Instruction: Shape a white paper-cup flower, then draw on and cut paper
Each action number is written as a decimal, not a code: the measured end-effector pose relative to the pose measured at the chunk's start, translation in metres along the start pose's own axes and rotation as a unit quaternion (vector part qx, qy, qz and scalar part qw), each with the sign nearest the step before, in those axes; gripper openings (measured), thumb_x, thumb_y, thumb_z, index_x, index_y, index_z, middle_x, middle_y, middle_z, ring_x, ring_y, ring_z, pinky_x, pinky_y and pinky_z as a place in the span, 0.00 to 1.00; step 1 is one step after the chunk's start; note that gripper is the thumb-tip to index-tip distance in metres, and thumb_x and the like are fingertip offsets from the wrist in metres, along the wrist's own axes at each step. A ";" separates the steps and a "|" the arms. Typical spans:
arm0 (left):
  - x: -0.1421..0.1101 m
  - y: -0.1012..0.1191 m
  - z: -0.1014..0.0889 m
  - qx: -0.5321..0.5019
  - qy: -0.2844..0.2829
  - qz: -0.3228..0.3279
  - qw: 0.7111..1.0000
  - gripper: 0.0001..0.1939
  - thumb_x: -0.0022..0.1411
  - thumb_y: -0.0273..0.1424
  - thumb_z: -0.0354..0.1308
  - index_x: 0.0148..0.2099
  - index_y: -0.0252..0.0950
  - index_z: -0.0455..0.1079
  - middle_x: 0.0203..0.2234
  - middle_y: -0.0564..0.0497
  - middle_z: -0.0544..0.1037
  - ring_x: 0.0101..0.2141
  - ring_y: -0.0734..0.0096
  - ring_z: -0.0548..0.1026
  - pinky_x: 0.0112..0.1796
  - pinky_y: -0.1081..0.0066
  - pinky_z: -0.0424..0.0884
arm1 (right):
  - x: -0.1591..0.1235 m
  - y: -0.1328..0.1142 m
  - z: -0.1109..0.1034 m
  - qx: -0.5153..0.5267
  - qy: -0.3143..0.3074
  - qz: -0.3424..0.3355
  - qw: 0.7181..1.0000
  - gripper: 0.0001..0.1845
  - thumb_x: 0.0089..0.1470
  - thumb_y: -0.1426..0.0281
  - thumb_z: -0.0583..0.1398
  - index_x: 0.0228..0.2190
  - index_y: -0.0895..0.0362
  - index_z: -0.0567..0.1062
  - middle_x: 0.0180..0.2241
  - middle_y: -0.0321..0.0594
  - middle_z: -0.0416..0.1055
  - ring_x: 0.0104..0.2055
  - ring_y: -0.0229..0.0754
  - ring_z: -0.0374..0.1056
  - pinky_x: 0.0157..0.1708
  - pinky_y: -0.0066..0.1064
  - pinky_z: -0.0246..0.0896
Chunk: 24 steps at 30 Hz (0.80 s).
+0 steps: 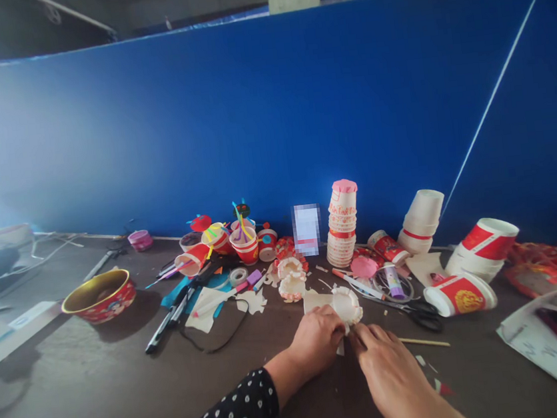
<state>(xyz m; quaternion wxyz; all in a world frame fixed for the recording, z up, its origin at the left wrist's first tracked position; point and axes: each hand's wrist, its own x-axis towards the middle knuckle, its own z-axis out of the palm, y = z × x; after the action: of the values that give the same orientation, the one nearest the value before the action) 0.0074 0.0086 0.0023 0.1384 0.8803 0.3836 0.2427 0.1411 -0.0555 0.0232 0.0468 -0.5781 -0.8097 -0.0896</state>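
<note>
A white cut paper cup (pixel 347 305) with a curled, scalloped rim lies low over the table in front of me. My left hand (pixel 316 339) has its fingers curled at the cup's near left edge, pinching it. From the right, my right hand (pixel 389 364) presses its thumb and fingers together at the near edge, close to the left fingertips. A flat piece of white paper (pixel 315 300) shows just behind the left hand. The pinched spot itself is hidden by my fingers. A thin wooden stick (pixel 427 341) lies right of my right hand.
Behind are more curled cup pieces (pixel 292 288), a tall cup stack (pixel 342 228), scissors (pixel 424 316) and a purple glue stick (pixel 394 283). Tipped cups (pixel 462 293) and a white box (pixel 539 333) lie right. A gold-lined bowl (pixel 113 305) and black pen (pixel 160 333) are left.
</note>
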 end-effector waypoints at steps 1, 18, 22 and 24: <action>0.000 -0.001 0.001 0.002 0.000 0.001 1.000 0.08 0.56 0.25 0.50 0.28 0.34 0.69 0.27 0.51 0.71 0.32 0.72 0.68 0.35 0.75 0.62 | 0.000 -0.001 0.000 -0.003 0.000 0.000 1.000 0.17 0.48 0.83 0.52 0.33 0.57 0.76 0.35 0.42 0.71 0.36 0.44 0.63 0.36 0.35 0.53; 0.000 0.004 -0.004 0.013 -0.023 -0.012 1.000 0.06 0.52 0.25 0.50 0.28 0.34 0.68 0.28 0.49 0.71 0.33 0.70 0.68 0.35 0.73 0.63 | 0.000 0.000 0.003 -0.005 0.015 -0.012 1.000 0.17 0.47 0.84 0.52 0.32 0.57 0.76 0.33 0.41 0.71 0.35 0.43 0.64 0.37 0.35 0.55; 0.001 0.003 -0.003 0.022 -0.019 -0.008 1.000 0.07 0.53 0.24 0.49 0.28 0.34 0.68 0.28 0.49 0.71 0.33 0.70 0.67 0.35 0.72 0.63 | -0.001 0.000 0.001 -0.010 0.017 -0.018 1.000 0.17 0.48 0.84 0.51 0.33 0.58 0.76 0.34 0.42 0.71 0.34 0.43 0.65 0.36 0.34 0.55; 0.000 0.004 -0.004 0.024 -0.019 -0.005 1.000 0.07 0.53 0.24 0.49 0.28 0.34 0.68 0.28 0.49 0.71 0.32 0.69 0.67 0.35 0.72 0.63 | -0.001 0.000 0.001 -0.011 0.019 -0.022 1.000 0.18 0.48 0.85 0.51 0.33 0.58 0.76 0.33 0.42 0.71 0.34 0.43 0.65 0.36 0.34 0.54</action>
<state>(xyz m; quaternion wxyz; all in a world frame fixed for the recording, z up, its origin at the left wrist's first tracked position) 0.0078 0.0066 0.0073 0.1256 0.8856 0.3914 0.2160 0.1418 -0.0561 0.0222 0.0533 -0.5591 -0.8199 -0.1105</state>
